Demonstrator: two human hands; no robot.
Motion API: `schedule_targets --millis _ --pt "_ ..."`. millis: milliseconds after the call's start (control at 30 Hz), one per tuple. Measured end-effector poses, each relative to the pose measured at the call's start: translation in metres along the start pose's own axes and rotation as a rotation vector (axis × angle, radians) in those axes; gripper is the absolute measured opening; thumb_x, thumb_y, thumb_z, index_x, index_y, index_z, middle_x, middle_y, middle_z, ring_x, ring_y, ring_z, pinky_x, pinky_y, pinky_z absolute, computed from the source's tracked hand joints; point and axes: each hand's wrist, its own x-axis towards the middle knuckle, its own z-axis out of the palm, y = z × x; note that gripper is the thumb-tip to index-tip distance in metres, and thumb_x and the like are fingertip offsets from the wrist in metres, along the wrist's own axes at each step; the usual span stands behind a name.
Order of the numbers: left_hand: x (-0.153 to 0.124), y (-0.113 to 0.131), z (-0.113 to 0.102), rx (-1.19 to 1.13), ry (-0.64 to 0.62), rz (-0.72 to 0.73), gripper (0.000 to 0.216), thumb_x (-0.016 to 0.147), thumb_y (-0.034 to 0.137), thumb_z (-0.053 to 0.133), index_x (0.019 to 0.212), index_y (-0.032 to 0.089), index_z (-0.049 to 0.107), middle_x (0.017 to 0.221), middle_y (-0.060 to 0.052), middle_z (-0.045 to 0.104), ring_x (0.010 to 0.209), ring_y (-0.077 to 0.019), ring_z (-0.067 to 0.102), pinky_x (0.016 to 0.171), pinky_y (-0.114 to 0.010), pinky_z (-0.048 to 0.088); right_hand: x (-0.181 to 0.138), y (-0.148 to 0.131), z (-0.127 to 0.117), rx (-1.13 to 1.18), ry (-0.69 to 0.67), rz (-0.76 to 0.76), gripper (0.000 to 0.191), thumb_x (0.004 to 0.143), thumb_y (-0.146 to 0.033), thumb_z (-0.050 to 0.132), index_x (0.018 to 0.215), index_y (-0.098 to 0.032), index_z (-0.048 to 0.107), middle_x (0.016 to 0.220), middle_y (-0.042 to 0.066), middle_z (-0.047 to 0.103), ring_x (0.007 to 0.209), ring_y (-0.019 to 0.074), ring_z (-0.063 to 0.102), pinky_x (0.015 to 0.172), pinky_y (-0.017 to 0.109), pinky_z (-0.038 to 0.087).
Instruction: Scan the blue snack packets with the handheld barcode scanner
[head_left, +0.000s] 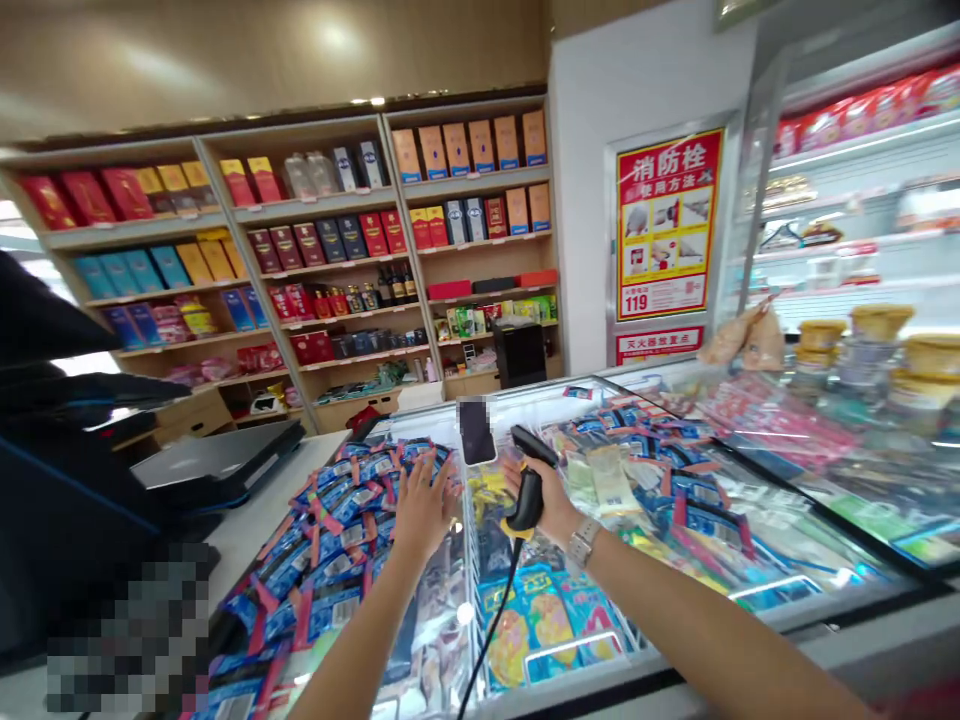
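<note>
One black machine point(67, 480) starts us off at far left, a flat black box point(225, 465) beside it on the white desk point(259, 527). Behind, we see shelves point(337, 260) full of boxes and bottles. Moving right, we've got a heap of blue packets point(341, 500) down the left side of the glass counter point(536, 406), and there's our left hand point(421, 502) at the heap's right edge, palm down, fingers spread and loose; whether they press on the packets, we can't tell. Centre now: a phone point(476, 438) lies near the far edge, bright packs point(532, 620) show towards the near edge, and our right hand point(555, 502) is wrapped round the grip of a black scanner point(529, 497), tilted over the counter's middle. Down goes its cord point(492, 628) to the near edge! We spot a watch point(582, 542) on that wrist, more blue packets beyond it, then yellow-lidded tubs point(881, 330) towards the far right corner.
</note>
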Motion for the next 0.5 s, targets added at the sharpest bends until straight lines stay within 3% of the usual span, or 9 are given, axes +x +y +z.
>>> schedule_targets --millis 67,167,267,400,500 --pt "0.018 0.041 0.006 -0.116 -0.025 0.047 0.043 0.088 0.031 0.047 0.129 0.02 0.054 0.14 -0.013 0.048 0.135 -0.0309 0.035 0.11 -0.054 0.025 -0.014 -0.045 -0.026 -0.006 0.074 -0.123 0.001 0.074 -0.018 0.062 0.075 -0.018 0.061 0.081 0.007 0.072 0.084 0.0171 0.069 0.079 0.026 0.054" --pt "0.043 0.121 0.02 -0.346 -0.153 0.144 0.04 0.086 0.028 0.05 0.124 0.02 0.057 0.135 -0.011 0.053 0.131 -0.029 0.04 0.109 -0.05 0.031 -0.041 -0.106 -0.069 -0.049 0.224 -0.35 0.004 0.072 -0.02 0.063 0.075 -0.019 0.06 0.079 0.005 0.072 0.079 0.0171 0.069 0.075 0.027 0.055" --pt "0.057 0.205 0.036 -0.63 -0.272 0.257 0.045 0.085 0.036 0.052 0.126 0.017 0.056 0.135 -0.015 0.052 0.129 -0.028 0.043 0.107 -0.045 0.035 -0.068 -0.148 -0.113 -0.162 0.422 -0.604 0.013 0.067 -0.025 0.067 0.077 -0.019 0.061 0.074 0.001 0.07 0.071 0.0165 0.068 0.064 0.025 0.055" --pt "0.06 0.288 0.055 -0.849 -0.379 0.361 0.059 0.083 0.048 0.054 0.136 0.022 0.047 0.141 -0.014 0.046 0.133 -0.0307 0.038 0.108 -0.048 0.032 -0.089 -0.17 -0.154 -0.189 0.666 -0.65 0.024 0.06 -0.032 0.072 0.078 -0.019 0.061 0.063 -0.003 0.064 0.054 0.0165 0.062 0.046 0.026 0.05" --pt "0.061 0.31 0.064 -0.814 -0.447 0.39 0.061 0.082 0.051 0.054 0.136 0.024 0.047 0.144 -0.013 0.043 0.133 -0.0332 0.036 0.11 -0.05 0.028 -0.081 -0.168 -0.159 -0.154 0.649 -0.601 0.026 0.058 -0.031 0.073 0.077 -0.018 0.061 0.059 -0.004 0.062 0.048 0.0146 0.058 0.043 0.026 0.047"
